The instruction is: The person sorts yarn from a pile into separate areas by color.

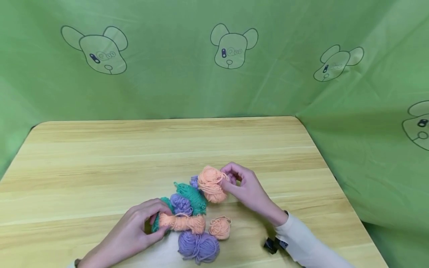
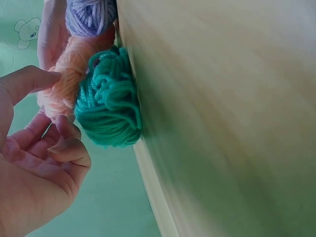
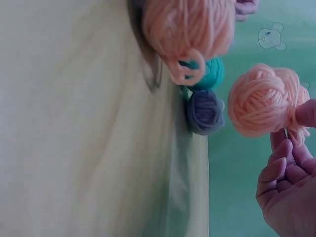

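Observation:
My left hand (image 1: 137,223) pinches one end of a long peach yarn skein (image 1: 182,222), tied at its middle, on the near side of a yarn cluster. A green skein (image 2: 108,108) lies beside it in the left wrist view, partly under my fingers in the head view. My right hand (image 1: 248,190) pinches a larger peach yarn skein (image 1: 211,182) by its edge; the right wrist view shows this skein (image 3: 259,101) raised off the table. Between the hands lie another green skein (image 1: 191,197) and a small purple skein (image 1: 181,204).
Nearest me are a purple skein (image 1: 199,246) tied at its waist and a small peach ball (image 1: 220,227). Another purple skein (image 1: 194,181) is partly hidden behind the raised one. The wooden table (image 1: 100,160) meets green curtains (image 1: 174,89) at the back and right.

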{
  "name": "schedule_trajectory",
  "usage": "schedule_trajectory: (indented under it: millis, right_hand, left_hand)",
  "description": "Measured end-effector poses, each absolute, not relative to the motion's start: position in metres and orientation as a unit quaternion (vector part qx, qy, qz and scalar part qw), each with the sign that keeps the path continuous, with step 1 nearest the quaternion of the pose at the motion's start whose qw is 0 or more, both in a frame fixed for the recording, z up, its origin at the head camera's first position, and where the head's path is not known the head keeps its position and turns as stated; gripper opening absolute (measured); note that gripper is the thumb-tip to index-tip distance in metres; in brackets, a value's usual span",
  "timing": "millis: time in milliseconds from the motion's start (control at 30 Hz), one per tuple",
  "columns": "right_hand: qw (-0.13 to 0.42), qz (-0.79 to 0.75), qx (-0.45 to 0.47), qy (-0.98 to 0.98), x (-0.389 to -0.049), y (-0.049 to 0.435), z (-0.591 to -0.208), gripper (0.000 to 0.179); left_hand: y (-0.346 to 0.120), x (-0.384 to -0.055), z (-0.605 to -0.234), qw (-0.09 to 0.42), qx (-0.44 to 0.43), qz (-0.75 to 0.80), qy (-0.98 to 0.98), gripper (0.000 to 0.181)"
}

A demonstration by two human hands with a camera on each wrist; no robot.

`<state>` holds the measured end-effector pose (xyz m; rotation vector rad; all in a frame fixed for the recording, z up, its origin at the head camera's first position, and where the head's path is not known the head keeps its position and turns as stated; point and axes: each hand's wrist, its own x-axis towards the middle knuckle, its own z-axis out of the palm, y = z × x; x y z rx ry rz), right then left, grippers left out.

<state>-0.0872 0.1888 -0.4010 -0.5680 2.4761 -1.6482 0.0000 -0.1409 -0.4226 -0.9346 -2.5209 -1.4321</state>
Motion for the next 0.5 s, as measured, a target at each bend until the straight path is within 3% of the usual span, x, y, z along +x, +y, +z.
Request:
schedule_trajectory:
  millis: [500]
  right_hand:
    - [0.042,-0.583,-0.139,0.799,-0.128,0.176,-0.391,0.015]
  left_hand:
    - [-0.139,-0.001,-0.423,0.053,-0.314,-0.485,-0.814,0.043]
